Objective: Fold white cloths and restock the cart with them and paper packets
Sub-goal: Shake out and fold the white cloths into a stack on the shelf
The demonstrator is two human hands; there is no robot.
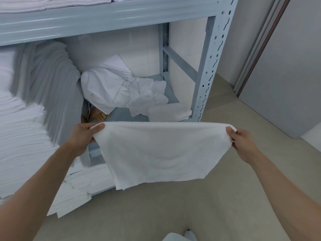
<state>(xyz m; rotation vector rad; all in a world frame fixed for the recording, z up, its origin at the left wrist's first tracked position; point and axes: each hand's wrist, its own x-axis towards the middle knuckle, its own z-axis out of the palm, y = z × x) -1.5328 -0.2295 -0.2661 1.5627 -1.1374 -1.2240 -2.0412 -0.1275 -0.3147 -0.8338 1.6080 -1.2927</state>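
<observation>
Left hand [83, 134] and right hand [242, 141] each pinch a top corner of a white cloth [161, 153], stretched between them in the air in front of a grey shelf rack [206, 70]. Behind it on the shelf: crumpled white sheets [121, 89], one folded cloth [170, 110]. Stacked towels [22, 140] left. Cloth hides the shelf's front edge.

1. No sleeves are being worn: both forearms are being shown bare down to the left hand [81, 136] and right hand [243, 143].
2. Pale footwear [190, 234] is being worn.
</observation>
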